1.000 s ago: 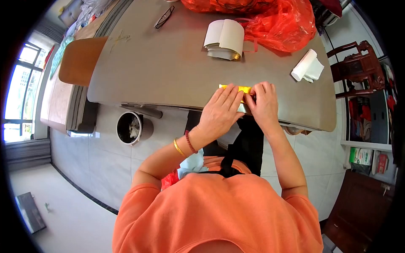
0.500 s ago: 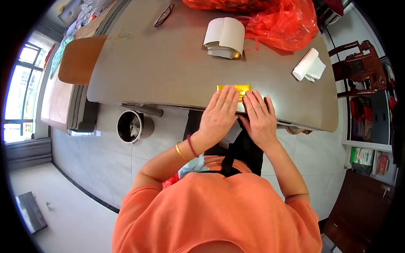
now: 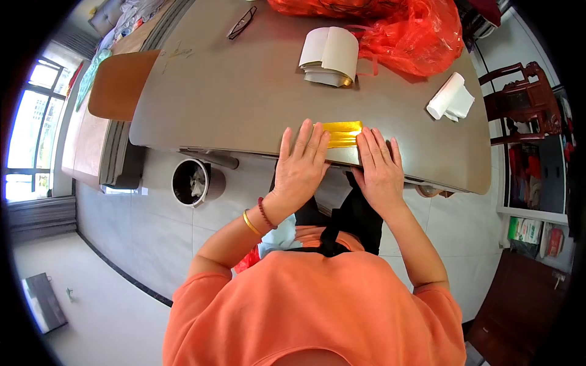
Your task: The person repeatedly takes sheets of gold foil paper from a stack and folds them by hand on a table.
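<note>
A shiny gold foil paper (image 3: 343, 133) lies folded into a flat strip, with crease lines across it, near the front edge of the grey-brown table (image 3: 244, 116). My left hand (image 3: 301, 155) rests flat with fingers stretched out, its fingertips over the left end of the foil. At the foil's right end, my right hand (image 3: 379, 161) lies flat too, fingers extended and touching its edge. Farther back stands a curved stack of white-backed paper sheets (image 3: 329, 52), with a bit of gold showing at its lower corner.
Red plastic bags (image 3: 415, 39) lie at the table's back. A white tissue roll (image 3: 448, 97) is on the right, glasses (image 3: 242, 22) at the back left. A bin (image 3: 190, 183) stands on the floor at left, beyond a brown chair (image 3: 122, 85). A carved wooden chair (image 3: 522, 100) stands right.
My left hand has slid left across the foil, uncovering more of the gold strip. My right hand stays at the right end, nearly unmoved.
</note>
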Available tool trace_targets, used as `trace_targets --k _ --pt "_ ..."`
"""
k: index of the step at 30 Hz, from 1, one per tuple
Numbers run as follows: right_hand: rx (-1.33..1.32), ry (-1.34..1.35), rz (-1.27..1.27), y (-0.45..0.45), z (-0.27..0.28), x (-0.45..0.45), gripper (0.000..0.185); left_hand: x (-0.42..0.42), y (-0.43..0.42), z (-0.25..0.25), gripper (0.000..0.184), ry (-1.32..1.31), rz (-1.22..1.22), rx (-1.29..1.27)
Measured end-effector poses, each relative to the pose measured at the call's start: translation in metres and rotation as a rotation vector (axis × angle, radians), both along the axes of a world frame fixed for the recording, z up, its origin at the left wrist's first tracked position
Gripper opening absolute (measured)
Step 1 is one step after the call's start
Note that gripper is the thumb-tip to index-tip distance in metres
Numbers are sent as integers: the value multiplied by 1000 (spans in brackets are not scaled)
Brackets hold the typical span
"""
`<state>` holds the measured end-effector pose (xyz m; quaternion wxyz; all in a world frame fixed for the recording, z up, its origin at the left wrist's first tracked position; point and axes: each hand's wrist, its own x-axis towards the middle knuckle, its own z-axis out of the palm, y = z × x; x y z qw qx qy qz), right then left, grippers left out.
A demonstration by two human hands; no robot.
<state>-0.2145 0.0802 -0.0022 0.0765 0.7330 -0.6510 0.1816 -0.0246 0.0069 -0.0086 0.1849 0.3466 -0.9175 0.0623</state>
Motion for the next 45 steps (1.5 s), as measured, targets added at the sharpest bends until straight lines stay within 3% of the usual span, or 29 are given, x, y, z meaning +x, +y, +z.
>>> trace_targets --k 6,9,10,16,22,25,26,29,30,31,33,34,35,37,40,41,43,45 --pt "-22 -5 -3 0 -4 1 78 -37 8 -9 71 -27 -67 -67" --pt "-5 19 0 0 -1 0 79 -26 7 -6 70 -22 -62 -86" --pt "13 32 1 1 1 -1 80 -14 5 -3 61 -15 -76 -50" --pt "-56 -5 2 0 -3 1 78 20 1 5 63 -5 -29 -6" --pt "-260 -254 69 3 -10 5 35 22 1 20 77 323 -173 226" --pt "-255 -597 10 11 -1 19 21 17 3 36 80 697 -191 601" --pt "-284 -687 0 12 0 21 17 13 3 40 72 736 -174 677" --pt "-163 -1562 -4 17 4 42 15 -8 -4 30 63 918 -264 1094" --pt "-128 -1561 27 17 -1 42 14 -16 -3 33 45 1004 -271 1258" --pt "-102 -1585 23 18 -4 44 15 -19 -7 30 37 923 -236 1192" --pt "63 -1484 -11 25 0 37 13 -25 -21 22 24 761 -164 1059" --pt "-27 -1228 -39 28 10 34 11 -21 -29 51 26 555 -167 1025" --pt "-84 -929 -47 32 19 24 13 -18 -43 39 28 490 -300 1074" --pt "-327 -588 35 31 20 4 17 -18 -64 50 28 173 -401 862" --pt "-337 -250 237 12 25 -10 26 -28 -84 49 29 135 -660 712" --pt "-326 -135 287 5 27 -13 28 -32 -88 50 28 27 -622 731" --pt "-225 -114 281 -1 18 -20 41 -41 -89 70 28 -186 -535 763" --pt "-149 -148 246 -4 13 -21 45 -39 -87 55 28 -27 -511 466"
